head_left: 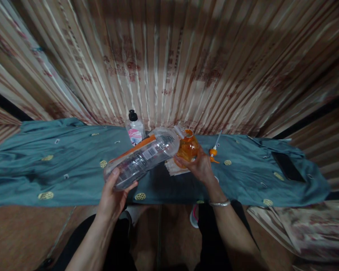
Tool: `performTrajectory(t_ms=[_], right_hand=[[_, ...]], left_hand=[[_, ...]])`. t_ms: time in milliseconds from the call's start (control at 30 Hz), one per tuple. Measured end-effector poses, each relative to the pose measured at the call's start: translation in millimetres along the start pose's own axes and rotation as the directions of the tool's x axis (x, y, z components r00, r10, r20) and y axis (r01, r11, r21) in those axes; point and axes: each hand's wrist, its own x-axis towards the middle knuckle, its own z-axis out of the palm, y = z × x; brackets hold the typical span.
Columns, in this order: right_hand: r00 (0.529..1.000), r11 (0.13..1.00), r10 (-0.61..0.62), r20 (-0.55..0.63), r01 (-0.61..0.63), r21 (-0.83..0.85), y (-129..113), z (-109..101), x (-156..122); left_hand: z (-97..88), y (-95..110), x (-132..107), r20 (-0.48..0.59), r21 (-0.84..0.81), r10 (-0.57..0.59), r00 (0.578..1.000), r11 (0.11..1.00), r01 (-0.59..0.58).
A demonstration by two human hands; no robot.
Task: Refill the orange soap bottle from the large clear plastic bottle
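Note:
My left hand is wrapped round the base of a large clear plastic bottle with an orange label. The bottle is tilted, its neck pointing up and to the right. My right hand grips a small orange see-through bottle with an open top. The clear bottle's mouth is close beside the orange bottle's opening; whether they touch I cannot tell. Beneath the orange bottle lies a pale folded cloth or tissue. To its right lies an orange pump top with its tube.
A clear bottle with a black cap and pink label stands behind the held bottle. A black phone lies at the right of the teal cloth-covered table. Pleated curtains hang right behind it.

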Motion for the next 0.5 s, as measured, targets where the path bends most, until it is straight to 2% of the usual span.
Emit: performTrajectory(t_ms=[200,500], right_hand=[[0.998,0.999,0.011,-0.061,-0.013,-0.042,0.2,-4.5,-0.7],[0.999,0.999,0.038,-0.033,-0.039,-0.029,3.2,-2.8,0.1]], left_hand=[[11.0,-2.1,-5.8,-0.025,-0.042,-0.05,0.998,0.998,0.049],[12.1,-1.8,-6.2,-0.02,-0.039,-0.055,0.998,0.998,0.054]])
